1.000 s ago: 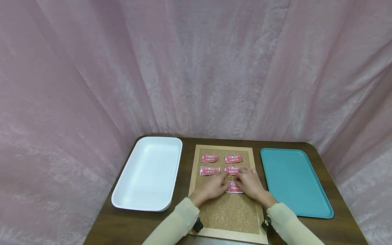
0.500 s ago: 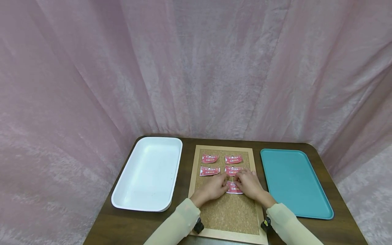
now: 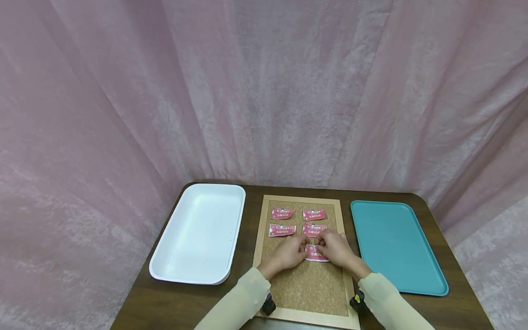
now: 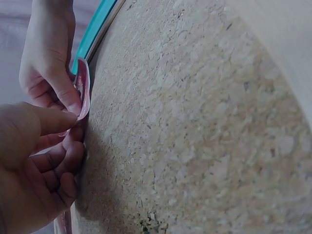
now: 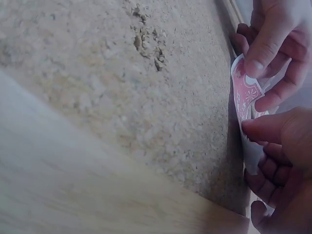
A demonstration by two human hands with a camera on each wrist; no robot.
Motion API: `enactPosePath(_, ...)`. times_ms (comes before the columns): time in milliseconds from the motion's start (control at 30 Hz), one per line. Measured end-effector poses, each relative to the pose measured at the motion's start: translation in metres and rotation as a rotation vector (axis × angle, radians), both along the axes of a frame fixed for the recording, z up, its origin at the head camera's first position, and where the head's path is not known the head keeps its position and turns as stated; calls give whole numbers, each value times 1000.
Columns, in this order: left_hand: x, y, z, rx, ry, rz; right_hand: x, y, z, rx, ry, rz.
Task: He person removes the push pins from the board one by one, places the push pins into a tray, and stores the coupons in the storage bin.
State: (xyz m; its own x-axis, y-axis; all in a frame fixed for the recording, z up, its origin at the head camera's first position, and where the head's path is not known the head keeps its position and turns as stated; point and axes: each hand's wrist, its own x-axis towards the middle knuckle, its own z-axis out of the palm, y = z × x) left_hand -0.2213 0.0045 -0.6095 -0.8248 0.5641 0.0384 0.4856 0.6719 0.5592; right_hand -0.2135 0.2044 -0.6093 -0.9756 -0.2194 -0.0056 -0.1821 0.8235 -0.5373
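A pink-red paper coupon (image 3: pixel 316 255) lies lowest among several on the cork board (image 3: pixel 305 288), its lower edge bowed. My left hand (image 3: pixel 288 251) pinches its left end, with the thumb on the printed face, as the right wrist view shows. From the other side my right hand (image 3: pixel 335 249) pinches the coupon's upper part between thumb and fingers. The coupon (image 5: pixel 242 90) curls up from the cork in the right wrist view. Both hands' fingertips (image 4: pixel 73 109) nearly meet in the left wrist view. The fingers hide part of the coupon's top edge.
Two coupons (image 3: pixel 282 230) sit in the board's left column, and two more (image 3: pixel 314 214) in the right one above my hands. A white tray (image 3: pixel 198 233) stands left of the board, a teal tray (image 3: pixel 398 247) right of it. Behind the table hangs a pink curtain (image 3: pixel 264 91).
My right hand's fingers have drawn back slightly, uncovering the right end of the coupon above. The held coupon has shifted a little right and toward me. My left hand has barely moved.
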Motion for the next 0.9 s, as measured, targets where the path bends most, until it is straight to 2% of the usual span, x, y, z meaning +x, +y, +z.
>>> enactPosePath(467,0,0,-2,49,-91,22,-1,0,-2,-62,-52,-31)
enactPosePath(700,1,0,-3,42,-69,32,-1,1,-1,-64,-57,-24)
enactPosePath(900,2,0,-2,58,-86,40,-1,1,1,-78,-60,-7)
